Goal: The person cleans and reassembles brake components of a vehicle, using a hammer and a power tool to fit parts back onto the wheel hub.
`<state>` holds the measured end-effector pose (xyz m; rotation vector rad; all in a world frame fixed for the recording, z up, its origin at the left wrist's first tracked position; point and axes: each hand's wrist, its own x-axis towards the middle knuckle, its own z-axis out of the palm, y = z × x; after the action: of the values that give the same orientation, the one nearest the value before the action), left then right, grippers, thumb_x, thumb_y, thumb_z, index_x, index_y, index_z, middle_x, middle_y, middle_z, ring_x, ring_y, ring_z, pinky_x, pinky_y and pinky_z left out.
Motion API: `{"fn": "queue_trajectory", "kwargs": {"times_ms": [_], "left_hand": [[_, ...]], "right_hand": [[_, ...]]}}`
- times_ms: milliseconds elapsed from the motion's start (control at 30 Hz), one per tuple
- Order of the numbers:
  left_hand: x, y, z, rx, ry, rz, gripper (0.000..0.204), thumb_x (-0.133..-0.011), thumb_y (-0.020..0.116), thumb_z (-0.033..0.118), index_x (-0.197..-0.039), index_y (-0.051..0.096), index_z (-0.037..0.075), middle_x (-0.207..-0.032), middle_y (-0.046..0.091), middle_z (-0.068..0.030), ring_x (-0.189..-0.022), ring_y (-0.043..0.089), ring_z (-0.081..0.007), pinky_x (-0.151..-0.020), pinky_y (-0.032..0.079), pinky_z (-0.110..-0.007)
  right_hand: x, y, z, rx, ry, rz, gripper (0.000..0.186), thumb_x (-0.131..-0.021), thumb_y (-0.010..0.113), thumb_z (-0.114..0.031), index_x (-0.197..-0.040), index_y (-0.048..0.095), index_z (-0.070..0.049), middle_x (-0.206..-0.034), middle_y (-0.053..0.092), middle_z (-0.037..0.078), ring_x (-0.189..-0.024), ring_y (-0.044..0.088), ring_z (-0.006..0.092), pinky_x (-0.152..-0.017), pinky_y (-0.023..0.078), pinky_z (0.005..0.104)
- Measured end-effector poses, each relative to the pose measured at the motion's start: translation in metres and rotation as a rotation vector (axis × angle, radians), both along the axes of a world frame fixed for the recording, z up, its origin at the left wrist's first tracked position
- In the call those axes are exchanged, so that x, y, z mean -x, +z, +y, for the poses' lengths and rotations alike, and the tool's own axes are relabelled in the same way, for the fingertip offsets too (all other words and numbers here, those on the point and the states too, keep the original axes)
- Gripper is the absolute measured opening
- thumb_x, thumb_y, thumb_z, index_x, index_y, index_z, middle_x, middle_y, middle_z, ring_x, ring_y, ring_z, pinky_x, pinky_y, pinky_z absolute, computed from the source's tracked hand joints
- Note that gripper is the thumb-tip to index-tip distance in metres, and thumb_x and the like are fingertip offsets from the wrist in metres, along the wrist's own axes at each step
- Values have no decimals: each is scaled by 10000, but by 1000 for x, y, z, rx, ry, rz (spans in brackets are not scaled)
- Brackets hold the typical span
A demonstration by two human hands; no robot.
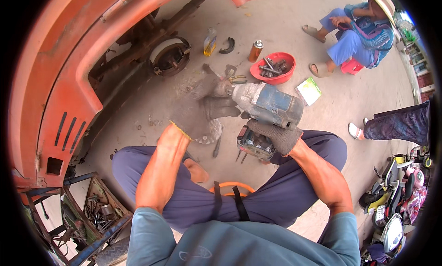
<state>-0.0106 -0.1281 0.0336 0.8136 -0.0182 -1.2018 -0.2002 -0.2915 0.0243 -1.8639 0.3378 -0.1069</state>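
Note:
My right hand (275,136), in a dark grey glove, is wrapped round the handle of a cordless impact wrench (271,102) with a blue-and-grey body. Its nose points left, and the battery sits below my grip. Close by the nose is my left hand (198,107), gloved as well and smeared by motion; whether it holds anything is unclear. A round metal plate (209,131) lies partly hidden under that hand. Beyond the nose are pliers (238,79) on the ground.
An orange vehicle body (69,82) with an exposed brake drum (169,56) stands left. Ahead are a yellow-liquid bottle (210,43), a curved brake shoe (227,45), a spray can (255,50) and a red bowl of sockets (274,68). A seated person (363,31) is far right.

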Motion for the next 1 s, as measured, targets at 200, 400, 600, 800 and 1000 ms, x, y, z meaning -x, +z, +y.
{"fn": "queue_trajectory", "kwargs": {"times_ms": [200, 400, 600, 800, 1000], "left_hand": [[0, -6, 2, -143, 225, -245, 245, -992, 588, 278, -993, 670, 48, -843, 677, -101, -638, 632, -190, -571, 531, -329], [-15, -12, 17, -581, -234, -302, 333, -891, 707, 420, -929, 690, 90, -648, 544, -3, -497, 452, -86, -408, 319, -285], [-12, -75, 16, -584, -275, -375, 397, -962, 604, 482, -927, 684, 95, -644, 590, -29, -458, 505, -132, -384, 351, -283], [-32, -51, 15, -274, -157, -534, 650, -1004, 479, 595, -1192, 621, -11, -932, 676, -149, -648, 653, -229, -585, 572, -375], [-57, -99, 22, -336, -75, -357, 636, -1023, 464, 531, -1369, 520, 0, -1177, 654, -205, -822, 696, -282, -776, 599, -430]], "right_hand": [[-3, 0, -18, 691, 337, -256, 336, -866, 722, -195, -1190, 704, -107, -1052, 728, 98, -925, 701, 234, -833, 560, 370], [-13, 25, -17, 652, 325, 110, 696, -521, 878, -369, -1148, 690, -133, -940, 705, 116, -907, 681, 339, -848, 526, 411], [-22, 18, -15, 899, 442, 35, 627, -553, 854, -362, -1097, 673, -108, -891, 680, 116, -877, 675, 340, -783, 510, 433], [-11, -30, -22, 397, 242, -70, 600, -629, 853, -242, -1181, 672, -89, -992, 698, 103, -900, 684, 283, -865, 522, 390], [-16, -26, -2, -494, -159, 51, 351, -839, 774, -123, -1168, 675, -51, -974, 686, 37, -877, 664, 160, -785, 555, 325]]}}
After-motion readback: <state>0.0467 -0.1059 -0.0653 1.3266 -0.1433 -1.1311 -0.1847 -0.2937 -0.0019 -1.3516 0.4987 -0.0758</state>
